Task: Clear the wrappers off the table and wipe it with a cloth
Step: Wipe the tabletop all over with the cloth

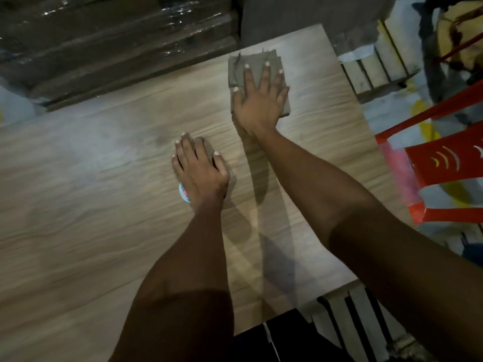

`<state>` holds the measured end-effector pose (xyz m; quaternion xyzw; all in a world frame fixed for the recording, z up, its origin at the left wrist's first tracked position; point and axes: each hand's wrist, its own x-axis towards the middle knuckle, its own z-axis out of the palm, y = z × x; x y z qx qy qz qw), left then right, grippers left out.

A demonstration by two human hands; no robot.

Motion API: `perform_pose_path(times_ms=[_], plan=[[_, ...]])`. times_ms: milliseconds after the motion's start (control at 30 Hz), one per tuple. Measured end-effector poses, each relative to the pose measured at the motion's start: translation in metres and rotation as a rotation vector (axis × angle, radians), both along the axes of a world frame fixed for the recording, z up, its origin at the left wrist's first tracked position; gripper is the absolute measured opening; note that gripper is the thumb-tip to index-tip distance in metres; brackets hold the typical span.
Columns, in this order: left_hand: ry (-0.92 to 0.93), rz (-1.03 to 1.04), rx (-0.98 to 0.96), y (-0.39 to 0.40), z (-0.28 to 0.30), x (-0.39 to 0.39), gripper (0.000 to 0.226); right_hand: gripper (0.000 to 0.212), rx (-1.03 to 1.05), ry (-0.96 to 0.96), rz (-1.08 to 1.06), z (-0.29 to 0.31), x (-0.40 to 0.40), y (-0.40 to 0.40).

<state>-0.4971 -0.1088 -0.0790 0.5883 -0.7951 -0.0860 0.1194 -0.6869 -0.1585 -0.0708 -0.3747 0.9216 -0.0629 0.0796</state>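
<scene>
Our folded grey-brown cloth [257, 82] lies flat toward one o'clock on the pale wood-grain table [78, 205], under our right hand [258, 103], whose spread, straight fingers press it down. At centre, our left hand [200, 173] rests over a blue-and-pink wrapper [183, 193], its grip unclear to us.

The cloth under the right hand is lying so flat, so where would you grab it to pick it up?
Probably by its near right corner, coming in from the right. The folded cloth lies flat on the table with the right hand pressed open on top, so the middle gives nothing to pinch. That corner pokes out past the palm, where a thumb could slip under the layers.
</scene>
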Motion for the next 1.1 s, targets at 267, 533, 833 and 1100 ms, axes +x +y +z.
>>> perform_pose_path(times_ms=[267, 533, 833, 1100], plan=[[-0.002, -0.019, 0.013, 0.001, -0.001, 0.002, 0.05, 0.066, -0.053, 0.067, 0.415, -0.007, 0.025, 0.035], [0.017, -0.011, 0.005, 0.002, -0.002, 0.003, 0.051, 0.066, -0.074, 0.027, 0.141, -0.01, 0.048, 0.063], [0.054, -0.013, 0.017, 0.001, -0.002, 0.005, 0.056, 0.064, -0.07, 0.041, 0.11, -0.009, 0.02, 0.091], [0.05, -0.022, 0.019, 0.002, -0.004, 0.003, 0.053, 0.065, -0.074, 0.051, 0.28, -0.01, 0.067, 0.116]])
